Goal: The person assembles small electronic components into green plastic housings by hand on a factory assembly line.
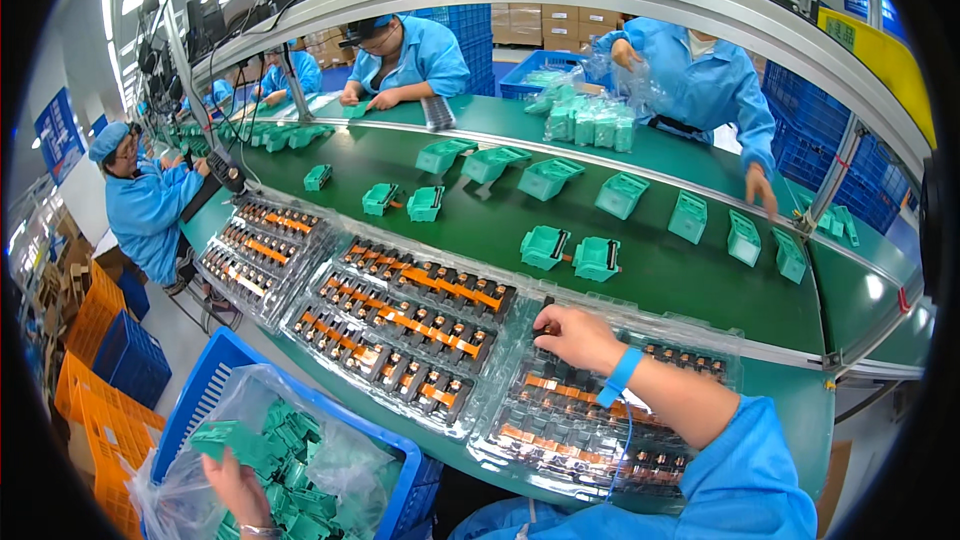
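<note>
At your far left, orange plastic crates (110, 430) stand on the floor next to a dark blue plastic crate (130, 365), and a co-worker in a light blue smock and cap (150, 205) sits beyond them. Nearer to you is a bright blue plastic basket (412, 485), lined with a clear plastic bag (350, 470) and heaped with green plastic housings (300, 490). Your left hand (238, 492) is over it, its fingers and thumb closed on the lower edge of one boxy green plastic housing (232, 440), raised above the heap.

Along your bench edge, a clear plastic tray (267, 310) comes first, then a second clear plastic tray (465, 422); both carry rows of black parts with copper-orange strips. Beyond them, on the dark green belt (660, 280), lie five small green housings fitted with dark parts (425, 204) and, farther back, a slanting row of seven larger pale green housings (622, 195).

Your right hand (580, 337) is at the upper left corner of a third clear plastic tray (500, 455), fingertips pinched together on a small black part (548, 302); you wear a blue wristband (621, 377) there. Across the belt to the right, a co-worker's hand (762, 190) hangs just above the row.
</note>
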### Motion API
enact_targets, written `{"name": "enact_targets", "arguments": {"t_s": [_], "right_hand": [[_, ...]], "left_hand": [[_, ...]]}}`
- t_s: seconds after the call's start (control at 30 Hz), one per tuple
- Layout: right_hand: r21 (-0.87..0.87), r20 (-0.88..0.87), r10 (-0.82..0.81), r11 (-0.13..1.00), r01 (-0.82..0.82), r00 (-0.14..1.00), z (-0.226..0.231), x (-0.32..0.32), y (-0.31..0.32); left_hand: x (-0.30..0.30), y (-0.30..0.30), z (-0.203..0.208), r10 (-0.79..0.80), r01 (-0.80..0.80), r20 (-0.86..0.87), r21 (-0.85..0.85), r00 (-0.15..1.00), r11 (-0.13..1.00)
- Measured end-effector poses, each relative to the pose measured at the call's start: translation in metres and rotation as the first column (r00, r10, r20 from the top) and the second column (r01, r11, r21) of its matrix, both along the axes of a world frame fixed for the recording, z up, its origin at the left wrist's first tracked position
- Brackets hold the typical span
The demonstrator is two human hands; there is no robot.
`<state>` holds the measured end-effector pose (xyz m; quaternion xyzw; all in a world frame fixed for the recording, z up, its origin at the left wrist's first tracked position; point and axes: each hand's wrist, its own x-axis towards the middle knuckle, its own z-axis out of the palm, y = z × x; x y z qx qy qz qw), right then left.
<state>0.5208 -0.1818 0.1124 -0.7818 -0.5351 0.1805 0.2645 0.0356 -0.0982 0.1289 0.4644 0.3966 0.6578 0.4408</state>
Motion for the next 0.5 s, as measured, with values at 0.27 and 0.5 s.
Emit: {"name": "enact_targets", "arguments": {"t_s": [0.27, 0.5], "right_hand": [[0.215, -0.409, -0.074, 0.961, 0.175, 0.91, -0.033, 0.024, -0.001], [0.183, -0.968, 0.24, 0.88, 0.438, -0.079, 0.036, 0.05, -0.066]], "left_hand": [[0.202, -0.031, 0.014, -0.585, 0.763, 0.492, -0.378, 0.645, 0.524], [0.281, -0.052, 0.03, -0.752, 0.877, 0.526, -0.46, 0.397, 0.141]]}}
